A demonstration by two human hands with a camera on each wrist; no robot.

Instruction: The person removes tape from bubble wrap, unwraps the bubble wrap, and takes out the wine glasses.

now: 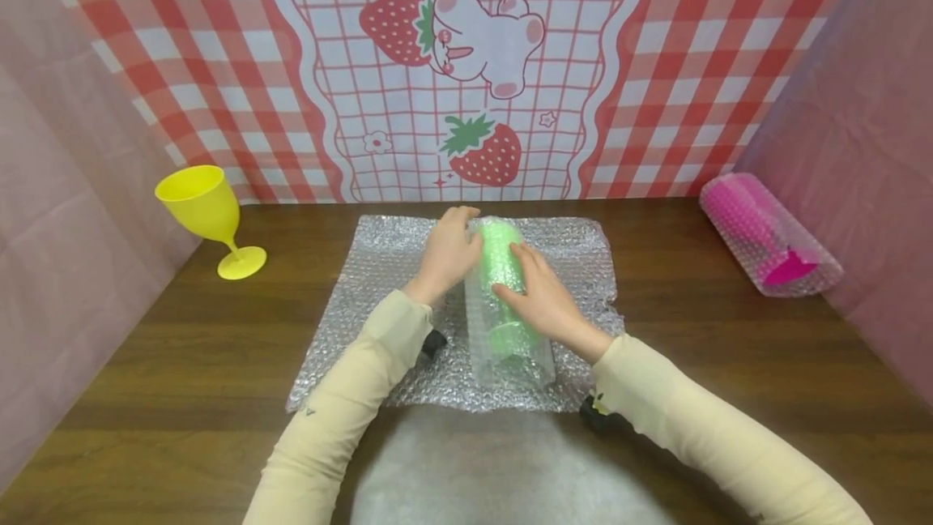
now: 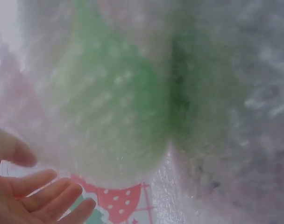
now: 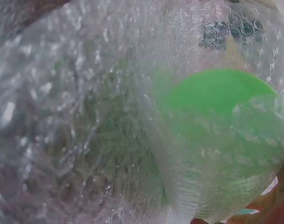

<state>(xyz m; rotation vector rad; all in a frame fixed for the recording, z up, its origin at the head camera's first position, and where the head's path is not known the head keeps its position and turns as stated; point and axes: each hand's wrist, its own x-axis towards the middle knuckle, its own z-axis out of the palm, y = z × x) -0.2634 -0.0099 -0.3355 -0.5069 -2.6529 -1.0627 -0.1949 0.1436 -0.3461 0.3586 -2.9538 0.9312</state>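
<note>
A green goblet (image 1: 500, 243) lies rolled in clear bubble wrap (image 1: 481, 355), the roll pointing away from me. Underneath, a flat bubble wrap sheet (image 1: 382, 266) is spread on the table. My left hand (image 1: 446, 253) is beside the roll's far left end; in the left wrist view its fingers (image 2: 58, 196) are loosely extended, with a gap to the plastic. My right hand (image 1: 545, 294) rests on the roll's right side, thumb lying over the top. In the right wrist view the goblet's round green end (image 3: 221, 93) shows through the wrap, and part of the right hand (image 3: 273, 200) touches its edge.
A yellow goblet (image 1: 204, 205) stands upright at the far left. At the far right lies a bright pink item (image 1: 743, 209) in bubble wrap. Grey-white surface (image 1: 503, 468) shows at the table's near edge. A strawberry-patterned cloth (image 1: 481, 63) hangs behind the table.
</note>
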